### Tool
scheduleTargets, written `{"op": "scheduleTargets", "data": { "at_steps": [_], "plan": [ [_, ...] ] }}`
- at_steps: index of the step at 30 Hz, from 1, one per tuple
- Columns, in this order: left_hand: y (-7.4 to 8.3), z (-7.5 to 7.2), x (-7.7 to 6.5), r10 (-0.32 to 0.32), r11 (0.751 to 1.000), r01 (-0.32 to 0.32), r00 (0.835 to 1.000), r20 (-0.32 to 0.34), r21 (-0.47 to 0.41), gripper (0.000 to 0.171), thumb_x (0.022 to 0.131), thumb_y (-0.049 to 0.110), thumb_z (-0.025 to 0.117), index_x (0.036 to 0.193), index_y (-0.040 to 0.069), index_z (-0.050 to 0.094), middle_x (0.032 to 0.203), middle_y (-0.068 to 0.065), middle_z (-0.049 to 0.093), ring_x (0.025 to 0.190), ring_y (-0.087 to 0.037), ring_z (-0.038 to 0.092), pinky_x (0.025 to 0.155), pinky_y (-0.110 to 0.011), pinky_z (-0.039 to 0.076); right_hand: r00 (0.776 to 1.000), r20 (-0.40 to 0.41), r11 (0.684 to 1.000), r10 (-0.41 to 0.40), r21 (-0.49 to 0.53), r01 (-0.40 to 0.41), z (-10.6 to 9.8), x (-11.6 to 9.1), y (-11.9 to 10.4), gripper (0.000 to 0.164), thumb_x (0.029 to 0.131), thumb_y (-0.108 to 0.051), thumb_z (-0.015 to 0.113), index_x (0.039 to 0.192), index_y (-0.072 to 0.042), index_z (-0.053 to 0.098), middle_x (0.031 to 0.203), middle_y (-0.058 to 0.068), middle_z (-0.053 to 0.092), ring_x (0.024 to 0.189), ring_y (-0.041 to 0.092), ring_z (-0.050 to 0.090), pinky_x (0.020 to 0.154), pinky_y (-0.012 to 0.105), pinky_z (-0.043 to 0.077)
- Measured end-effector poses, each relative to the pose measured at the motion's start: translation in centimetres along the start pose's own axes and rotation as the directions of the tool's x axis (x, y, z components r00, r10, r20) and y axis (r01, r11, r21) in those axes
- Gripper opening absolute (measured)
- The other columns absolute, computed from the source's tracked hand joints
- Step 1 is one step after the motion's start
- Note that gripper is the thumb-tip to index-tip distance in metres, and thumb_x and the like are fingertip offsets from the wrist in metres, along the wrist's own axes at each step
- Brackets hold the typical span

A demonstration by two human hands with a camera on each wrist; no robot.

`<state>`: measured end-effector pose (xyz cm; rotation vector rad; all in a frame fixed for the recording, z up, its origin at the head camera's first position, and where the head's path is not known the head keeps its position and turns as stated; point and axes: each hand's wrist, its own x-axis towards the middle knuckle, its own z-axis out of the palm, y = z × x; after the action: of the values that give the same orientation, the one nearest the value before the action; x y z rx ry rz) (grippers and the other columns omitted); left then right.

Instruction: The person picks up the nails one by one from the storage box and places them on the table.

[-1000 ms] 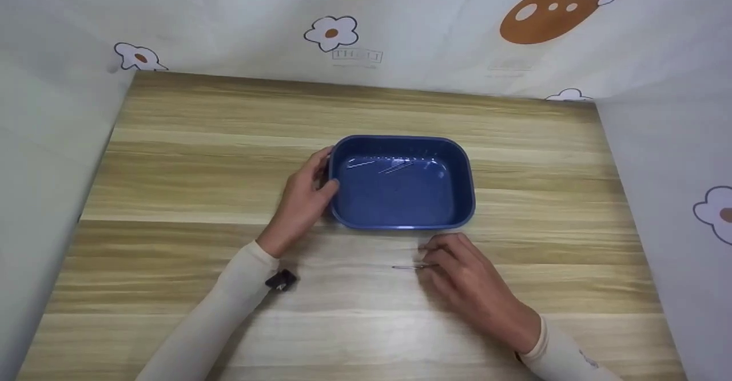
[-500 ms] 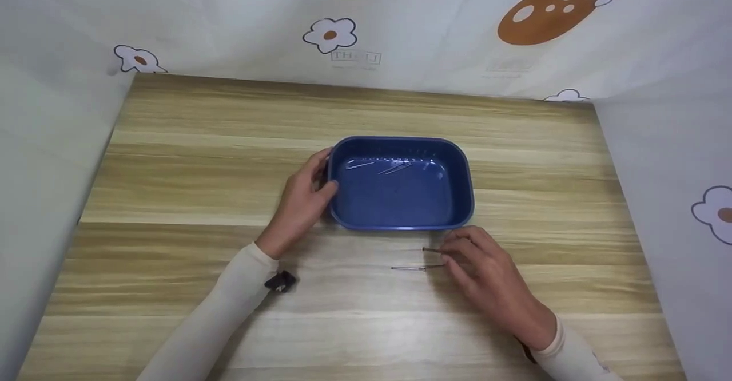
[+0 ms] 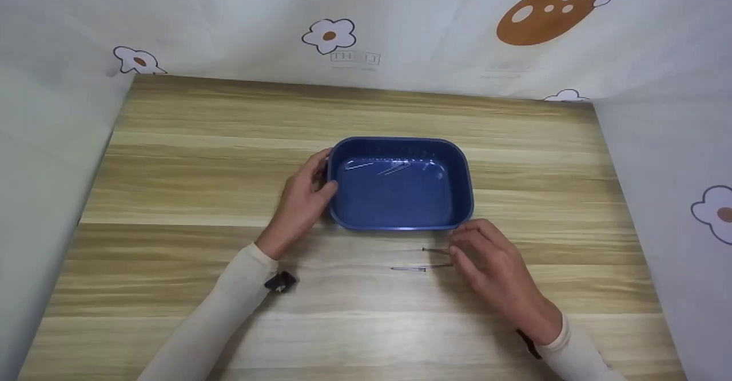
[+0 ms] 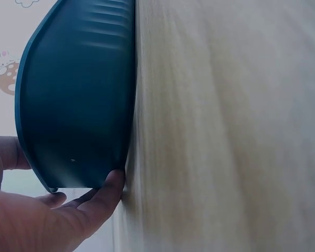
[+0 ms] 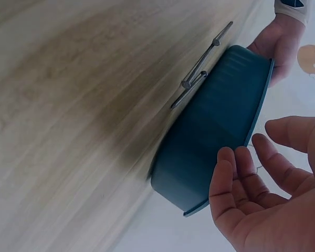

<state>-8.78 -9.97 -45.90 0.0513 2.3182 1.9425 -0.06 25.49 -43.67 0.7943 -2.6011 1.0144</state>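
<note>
My left hand (image 3: 303,198) grips the left end of a blue plastic basin (image 3: 394,201), its thumb at the rim and its fingers against the outer wall. In the left wrist view, a fingertip (image 4: 114,178) touches the wall low down, near the tabletop. Just right of the nails, my right hand (image 3: 494,264) hovers by the basin's front right corner, fingers loosely bent with nothing between them. Three metal nails lie in front of the basin: a left nail (image 3: 407,269), one behind its head (image 5: 201,63), and another closer to the basin (image 5: 190,90).
Several thin pale lines (image 3: 394,168) show on the basin floor; I cannot tell what they are. The wood-grain table (image 3: 200,186) extends around the basin. Patterned cloth (image 3: 412,26) hangs behind the table and along its sides.
My right hand has moved right, off the nails, and more of them now shows on the table. The left hand and the basin have stayed put.
</note>
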Motion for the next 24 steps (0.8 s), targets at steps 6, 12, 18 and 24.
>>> {"op": "scheduleTargets", "data": {
  "at_steps": [6, 12, 18, 24],
  "plan": [
    [-0.1, 0.0, 0.0, 0.002, 1.000, -0.002, 1.000, 0.001, 0.019, 0.062, 0.103, 0.003, 0.059, 0.164, 0.005, 0.048, 0.157, -0.019, 0.060, 0.149, -0.030, 0.055, 0.124, -0.041, 0.047, 1.000, -0.008, 1.000, 0.022, 0.001, -0.022, -0.1, 0.2, 0.1, 0.025, 0.089, 0.010, 0.084, 0.102, -0.010, 0.079, 0.114, -0.003, 0.070, 0.107, 0.015, 0.071, 0.104, 0.012, 0.051],
    [0.0, -0.1, 0.0, 0.005, 1.000, -0.005, 1.000, 0.007, 0.018, 0.062, 0.104, 0.003, 0.059, 0.165, 0.006, 0.048, 0.159, -0.019, 0.058, 0.150, -0.030, 0.054, 0.123, -0.041, 0.047, 0.998, -0.007, 0.998, 0.058, -0.019, -0.058, -0.6, 0.5, 0.2, 0.023, 0.090, 0.010, 0.084, 0.103, -0.008, 0.080, 0.114, -0.003, 0.070, 0.108, 0.013, 0.072, 0.104, 0.011, 0.050],
    [0.0, 0.0, 0.0, -0.003, 1.000, 0.003, 1.000, 0.008, 0.017, 0.062, 0.104, 0.003, 0.059, 0.165, 0.006, 0.048, 0.157, -0.019, 0.060, 0.149, -0.030, 0.055, 0.124, -0.043, 0.047, 0.999, -0.021, 0.999, 0.038, -0.024, -0.038, -1.0, 1.1, 0.4, 0.022, 0.091, 0.010, 0.082, 0.104, -0.006, 0.078, 0.116, 0.000, 0.070, 0.103, 0.016, 0.072, 0.100, 0.011, 0.052],
    [0.0, 0.1, 0.1, -0.015, 1.000, 0.015, 1.000, 0.006, 0.006, 0.061, 0.103, 0.003, 0.059, 0.163, 0.005, 0.049, 0.157, -0.019, 0.060, 0.151, -0.029, 0.053, 0.125, -0.042, 0.046, 0.999, -0.038, 0.999, 0.029, -0.021, -0.030, -1.0, 1.9, 0.7, 0.020, 0.091, 0.010, 0.082, 0.105, -0.005, 0.079, 0.114, 0.002, 0.070, 0.103, 0.016, 0.071, 0.100, 0.013, 0.052]
  ]
}}
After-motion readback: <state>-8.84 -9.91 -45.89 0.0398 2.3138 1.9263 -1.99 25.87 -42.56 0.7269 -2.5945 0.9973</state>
